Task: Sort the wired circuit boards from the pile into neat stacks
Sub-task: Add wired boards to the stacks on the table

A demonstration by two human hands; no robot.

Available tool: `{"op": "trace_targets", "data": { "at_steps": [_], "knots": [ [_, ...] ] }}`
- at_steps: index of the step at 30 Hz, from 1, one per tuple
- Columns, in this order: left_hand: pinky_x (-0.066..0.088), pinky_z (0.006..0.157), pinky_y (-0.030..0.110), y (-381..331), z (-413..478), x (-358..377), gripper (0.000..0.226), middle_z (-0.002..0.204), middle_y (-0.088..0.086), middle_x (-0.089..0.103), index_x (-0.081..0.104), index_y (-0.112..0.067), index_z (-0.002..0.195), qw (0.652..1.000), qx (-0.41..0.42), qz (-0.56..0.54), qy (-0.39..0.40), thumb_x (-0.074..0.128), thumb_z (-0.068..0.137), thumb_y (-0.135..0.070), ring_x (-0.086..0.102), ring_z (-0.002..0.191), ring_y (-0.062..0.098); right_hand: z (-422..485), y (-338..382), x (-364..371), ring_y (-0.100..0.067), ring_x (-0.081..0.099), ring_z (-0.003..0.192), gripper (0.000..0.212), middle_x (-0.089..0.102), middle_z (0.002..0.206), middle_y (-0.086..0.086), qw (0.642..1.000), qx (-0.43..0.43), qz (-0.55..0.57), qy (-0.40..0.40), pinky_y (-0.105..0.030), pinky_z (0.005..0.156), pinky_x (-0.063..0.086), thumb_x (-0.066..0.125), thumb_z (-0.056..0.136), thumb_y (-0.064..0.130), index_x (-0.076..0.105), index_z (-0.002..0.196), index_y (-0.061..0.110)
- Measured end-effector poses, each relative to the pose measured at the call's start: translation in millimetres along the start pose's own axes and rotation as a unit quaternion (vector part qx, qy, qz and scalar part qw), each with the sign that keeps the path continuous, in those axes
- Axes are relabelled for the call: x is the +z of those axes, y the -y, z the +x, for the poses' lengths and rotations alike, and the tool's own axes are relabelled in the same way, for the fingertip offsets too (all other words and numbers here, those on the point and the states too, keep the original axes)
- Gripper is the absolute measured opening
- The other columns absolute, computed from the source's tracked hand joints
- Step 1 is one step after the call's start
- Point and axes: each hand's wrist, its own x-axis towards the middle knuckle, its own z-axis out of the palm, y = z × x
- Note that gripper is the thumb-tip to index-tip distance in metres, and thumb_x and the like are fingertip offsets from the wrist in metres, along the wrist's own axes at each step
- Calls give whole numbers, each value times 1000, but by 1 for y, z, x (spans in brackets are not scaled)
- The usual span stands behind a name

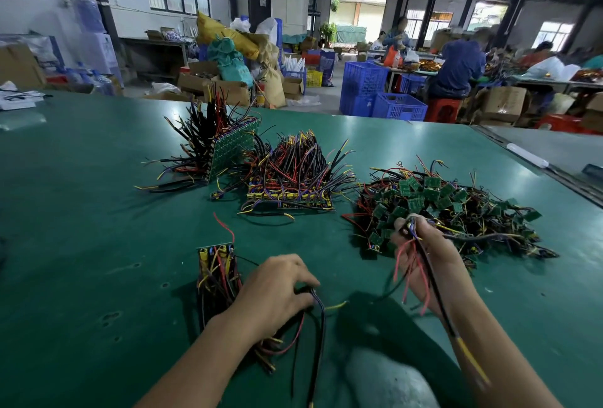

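A loose pile of small green wired circuit boards [450, 208] lies at the right of the green table [98, 211]. My right hand [424, 254] is at the pile's near edge and grips a wired board, its red, black and yellow wires trailing down over my forearm. My left hand [277, 290] lies curled over the wires of a small stack of boards [217, 274] near the table's front. Two sorted stacks stand further back: a tilted one [228, 149] at the left and a flat, bristling one [293, 179] in the middle.
Papers [16, 97] lie at the table's far left corner. A white tube [527, 154] rests near the right edge. Beyond the table stand blue crates [381, 94], cardboard boxes and sacks, and people sit working at benches at the back right.
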Motion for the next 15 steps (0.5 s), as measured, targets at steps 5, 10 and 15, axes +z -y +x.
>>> {"op": "trace_targets", "data": {
  "at_steps": [5,10,15],
  "knots": [
    [44,79,15,4,7,1,45,94,-11,63,71,-22,114,993,-65,-60,-75,85,71,-22,58,85,7,-4,-8,8,-15,61,68,19,63,76,-6,999,26,-33,27,-20,59,53,51,83,14,67,87,5],
    [48,77,6,13,4,-9,45,100,-8,66,71,-18,109,990,-86,-102,-49,73,73,8,63,87,0,-7,-16,12,-15,62,64,36,63,74,-7,994,60,-54,75,-24,59,54,47,81,12,67,108,1],
    [44,83,13,19,-3,-22,52,108,-18,62,64,-32,118,997,-65,-38,23,68,78,1,57,98,-1,-5,-24,12,-23,71,75,31,72,92,-17,993,23,-83,81,-29,64,58,59,81,8,63,112,0]
  ]
}}
